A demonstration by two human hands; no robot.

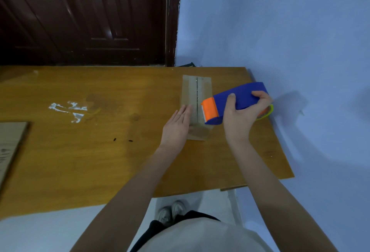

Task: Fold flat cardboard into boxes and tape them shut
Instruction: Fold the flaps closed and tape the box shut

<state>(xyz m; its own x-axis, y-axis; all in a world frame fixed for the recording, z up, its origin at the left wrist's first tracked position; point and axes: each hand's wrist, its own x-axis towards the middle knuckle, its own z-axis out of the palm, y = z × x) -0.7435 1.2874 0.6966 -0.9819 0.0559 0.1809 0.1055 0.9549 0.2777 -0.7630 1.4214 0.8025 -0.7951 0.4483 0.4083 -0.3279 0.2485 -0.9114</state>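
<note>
Box (197,91) was folded, its seam untaped; it was pressed flat-fingered by left hand (177,125), tape dispenser (230,103) gripped by right hand (243,115).

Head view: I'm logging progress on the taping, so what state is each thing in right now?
Cardboard box: folded, flaps closed, centre seam still visible at the far end.
Tape dispenser: held over the box.
Left hand: flat, pressing the box.
Right hand: grips the dispenser.
Door: closed.
</note>
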